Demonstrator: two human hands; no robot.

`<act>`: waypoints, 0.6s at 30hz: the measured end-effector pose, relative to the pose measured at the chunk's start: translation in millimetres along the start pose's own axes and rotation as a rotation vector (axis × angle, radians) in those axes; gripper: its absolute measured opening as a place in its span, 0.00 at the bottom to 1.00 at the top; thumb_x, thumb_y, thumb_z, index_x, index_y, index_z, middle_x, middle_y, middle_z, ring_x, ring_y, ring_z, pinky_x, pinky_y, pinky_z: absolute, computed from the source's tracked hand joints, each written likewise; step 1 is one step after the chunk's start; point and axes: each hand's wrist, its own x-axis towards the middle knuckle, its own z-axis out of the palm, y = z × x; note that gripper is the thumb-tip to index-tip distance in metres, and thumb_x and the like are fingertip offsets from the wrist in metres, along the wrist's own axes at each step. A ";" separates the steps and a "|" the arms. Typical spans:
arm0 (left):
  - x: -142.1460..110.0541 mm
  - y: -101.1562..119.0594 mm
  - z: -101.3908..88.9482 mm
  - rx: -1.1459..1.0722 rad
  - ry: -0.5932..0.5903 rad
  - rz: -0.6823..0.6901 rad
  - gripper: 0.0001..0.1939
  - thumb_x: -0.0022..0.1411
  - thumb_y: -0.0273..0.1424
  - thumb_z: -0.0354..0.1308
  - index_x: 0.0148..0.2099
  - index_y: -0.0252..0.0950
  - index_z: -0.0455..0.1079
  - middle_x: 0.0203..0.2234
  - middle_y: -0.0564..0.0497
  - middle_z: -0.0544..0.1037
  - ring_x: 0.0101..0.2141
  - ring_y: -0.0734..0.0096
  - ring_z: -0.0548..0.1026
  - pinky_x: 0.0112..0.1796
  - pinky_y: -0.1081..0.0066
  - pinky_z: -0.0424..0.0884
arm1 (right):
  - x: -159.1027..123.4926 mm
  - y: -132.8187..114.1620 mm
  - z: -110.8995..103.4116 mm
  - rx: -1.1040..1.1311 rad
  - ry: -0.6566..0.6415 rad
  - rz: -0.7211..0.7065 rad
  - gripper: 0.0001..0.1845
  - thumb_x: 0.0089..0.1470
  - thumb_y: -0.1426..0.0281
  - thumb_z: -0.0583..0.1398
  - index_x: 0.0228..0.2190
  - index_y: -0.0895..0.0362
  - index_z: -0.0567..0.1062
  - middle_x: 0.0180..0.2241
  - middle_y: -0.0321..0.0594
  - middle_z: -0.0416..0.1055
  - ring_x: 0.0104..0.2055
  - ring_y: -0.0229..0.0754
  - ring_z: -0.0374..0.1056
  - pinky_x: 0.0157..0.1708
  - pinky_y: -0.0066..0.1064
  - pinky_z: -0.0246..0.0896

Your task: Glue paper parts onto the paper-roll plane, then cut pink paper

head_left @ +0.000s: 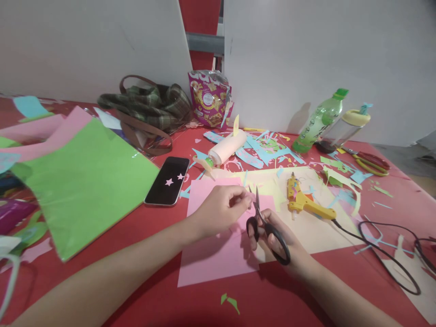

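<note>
Gripping black scissors [258,200] in the right hand [290,237], with parted blades; pinching a small pink piece [252,196] in the left hand [221,206], just beside them. Could nick fingertips or miscut through a slip so close.

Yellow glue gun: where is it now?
Head view, right of centre: the glue gun lies on the cream paper, to the right of the right hand and the scissors.
</note>
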 end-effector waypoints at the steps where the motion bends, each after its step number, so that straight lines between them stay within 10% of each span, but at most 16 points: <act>1: 0.0 0.2 -0.6 0.003 -0.002 -0.001 0.14 0.57 0.33 0.43 0.24 0.33 0.62 0.18 0.55 0.63 0.23 0.77 0.61 0.24 0.77 0.59 | -0.3 0.3 -0.1 -0.009 0.004 0.001 0.15 0.47 0.59 0.56 0.31 0.54 0.58 0.29 0.37 0.59 0.28 0.37 0.59 0.28 0.32 0.55; 18: 2.3 3.0 -13.1 -0.104 -0.142 -0.008 0.12 0.55 0.33 0.46 0.25 0.33 0.64 0.17 0.56 0.63 0.21 0.79 0.60 0.24 0.77 0.57 | -1.4 -2.2 1.5 0.005 -0.045 0.015 0.16 0.46 0.59 0.57 0.31 0.54 0.57 0.28 0.37 0.59 0.28 0.36 0.58 0.28 0.31 0.55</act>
